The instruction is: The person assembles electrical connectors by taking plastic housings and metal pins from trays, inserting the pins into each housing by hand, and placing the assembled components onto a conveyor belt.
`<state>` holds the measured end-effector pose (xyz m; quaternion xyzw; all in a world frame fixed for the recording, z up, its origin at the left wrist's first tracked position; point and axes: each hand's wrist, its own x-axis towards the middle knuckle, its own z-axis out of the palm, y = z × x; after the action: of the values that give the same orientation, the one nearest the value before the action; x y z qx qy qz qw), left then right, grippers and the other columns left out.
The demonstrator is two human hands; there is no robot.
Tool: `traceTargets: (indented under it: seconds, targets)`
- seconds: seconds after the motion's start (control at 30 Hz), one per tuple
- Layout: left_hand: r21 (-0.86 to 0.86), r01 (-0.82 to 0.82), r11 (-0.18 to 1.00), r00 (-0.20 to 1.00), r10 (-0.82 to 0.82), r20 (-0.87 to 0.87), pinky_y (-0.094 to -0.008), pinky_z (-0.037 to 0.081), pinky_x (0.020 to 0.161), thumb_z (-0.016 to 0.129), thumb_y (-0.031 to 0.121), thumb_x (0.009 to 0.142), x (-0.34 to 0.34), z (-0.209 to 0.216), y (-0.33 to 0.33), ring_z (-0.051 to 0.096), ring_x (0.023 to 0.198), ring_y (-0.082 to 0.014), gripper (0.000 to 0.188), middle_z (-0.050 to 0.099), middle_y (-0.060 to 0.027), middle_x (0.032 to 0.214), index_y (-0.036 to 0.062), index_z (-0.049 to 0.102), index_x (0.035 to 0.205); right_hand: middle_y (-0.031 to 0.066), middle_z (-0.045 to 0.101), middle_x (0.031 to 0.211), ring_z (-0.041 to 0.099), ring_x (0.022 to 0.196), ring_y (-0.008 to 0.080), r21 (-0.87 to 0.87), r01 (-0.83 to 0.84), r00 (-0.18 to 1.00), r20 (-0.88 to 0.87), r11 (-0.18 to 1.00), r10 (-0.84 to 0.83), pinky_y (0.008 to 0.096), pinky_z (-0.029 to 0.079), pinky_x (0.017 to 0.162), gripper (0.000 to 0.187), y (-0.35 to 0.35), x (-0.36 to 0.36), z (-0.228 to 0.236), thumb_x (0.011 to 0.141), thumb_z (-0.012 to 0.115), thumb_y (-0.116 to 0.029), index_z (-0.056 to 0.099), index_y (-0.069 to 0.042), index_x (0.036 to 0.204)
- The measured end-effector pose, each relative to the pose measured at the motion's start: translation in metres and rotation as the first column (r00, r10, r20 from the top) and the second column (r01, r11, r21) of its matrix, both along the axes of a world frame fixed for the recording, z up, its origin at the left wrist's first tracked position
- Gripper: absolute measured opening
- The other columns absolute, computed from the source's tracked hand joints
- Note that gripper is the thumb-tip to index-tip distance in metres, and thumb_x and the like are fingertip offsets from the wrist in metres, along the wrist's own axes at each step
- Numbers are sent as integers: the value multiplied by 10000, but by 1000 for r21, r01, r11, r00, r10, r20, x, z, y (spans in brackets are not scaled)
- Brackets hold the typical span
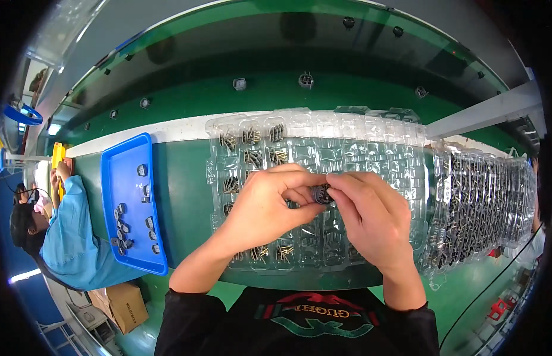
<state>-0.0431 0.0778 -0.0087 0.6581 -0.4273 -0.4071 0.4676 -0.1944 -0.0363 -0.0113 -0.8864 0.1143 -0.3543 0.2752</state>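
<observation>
Held in front of me is a small round dark component (321,194), with pale bits on its face. My left hand (267,202) is closed round its left side, thumb and fingers curled against it. My right hand (377,216) pinches at its right edge, and the fingertips partly hide it. Below both hands lies a clear plastic blister tray (371,142). Bunches of metal-pinned parts (252,135) sit in its left-hand pockets, while pockets further right hold none that I can see.
To the left, a blue tray (126,163) carries several round dark components. Filled clear trays (471,202) are at the right. Beyond a white ledge, a green conveyor belt (270,89) carries scattered parts. A person in blue (83,231) works at far left, above a cardboard box (120,305).
</observation>
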Motion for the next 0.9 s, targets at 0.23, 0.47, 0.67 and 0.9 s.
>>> traceTargets:
  seconds: [0.23,0.47,0.67,0.9]
  targets:
    - [-42,-16,999,997,19,79,-227,545,716,775,-77,708,-3,-2,6,672,790,-110,312,658,-79,928,-47,691,1007,136,672,883,677,727,275,6,-17,1000,-24,1000,17,347,564,592,312,5,2,4,715,689,92,646,13,1014]
    - [-88,-80,993,995,73,-74,-225,542,716,733,-97,758,3,-4,7,657,784,-84,355,682,-70,971,-42,705,1107,121,679,882,685,741,273,-47,23,996,90,999,-19,335,570,598,278,10,10,-19,720,706,106,646,-2,969]
    - [80,-154,985,986,158,-43,-237,544,742,695,-53,814,39,9,-1,683,832,-102,235,733,-93,936,-36,737,1044,90,657,903,675,790,242,256,-28,997,78,966,9,324,564,657,318,14,21,-10,768,686,118,673,-24,1052]
    - [-23,-423,906,836,400,377,-279,520,712,704,114,790,172,-39,-46,663,728,-152,259,737,-97,838,6,751,1021,66,521,802,537,769,227,-22,-252,932,-273,967,237,353,484,696,132,41,20,-36,710,725,-89,601,-53,687]
